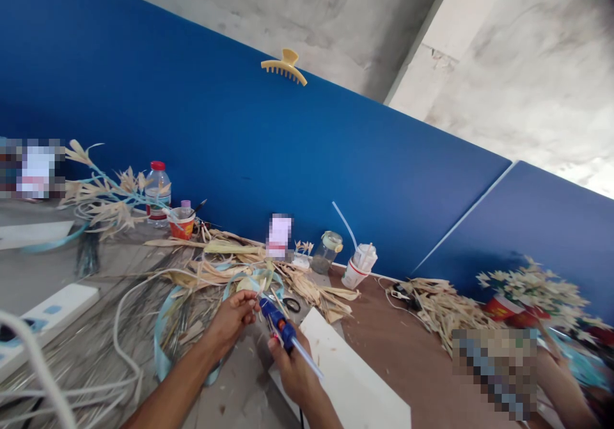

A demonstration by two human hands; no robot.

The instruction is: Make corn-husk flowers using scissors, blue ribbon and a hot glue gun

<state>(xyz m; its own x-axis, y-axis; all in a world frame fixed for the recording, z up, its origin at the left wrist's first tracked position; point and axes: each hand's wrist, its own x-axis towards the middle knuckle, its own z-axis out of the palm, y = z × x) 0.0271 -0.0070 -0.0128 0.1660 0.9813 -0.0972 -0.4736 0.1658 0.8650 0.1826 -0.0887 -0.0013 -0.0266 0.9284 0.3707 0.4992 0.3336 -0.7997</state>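
Observation:
My right hand (298, 366) is wrapped around a blue hot glue gun (275, 321), and a long translucent glue stick (307, 358) pokes out of its back end. The gun's nozzle points up and away, close to the fingertips of my left hand (235, 319). Those fingers are pinched together; whatever is between them is too small to make out. Just beyond both hands lie dried husk strips (225, 270) and light blue ribbon (161, 336). Dark-handled scissors (291, 305) rest right by the gun. Under my right forearm is a white board (357, 378).
A white power strip (52, 320) and looping cable (119, 314) occupy the left. Along the blue partition (215, 116) stand a bottle (158, 192), a red cup (182, 226), a jar (327, 253) and a white cup (355, 274). A co-worker's arm (559, 378) reaches in at right.

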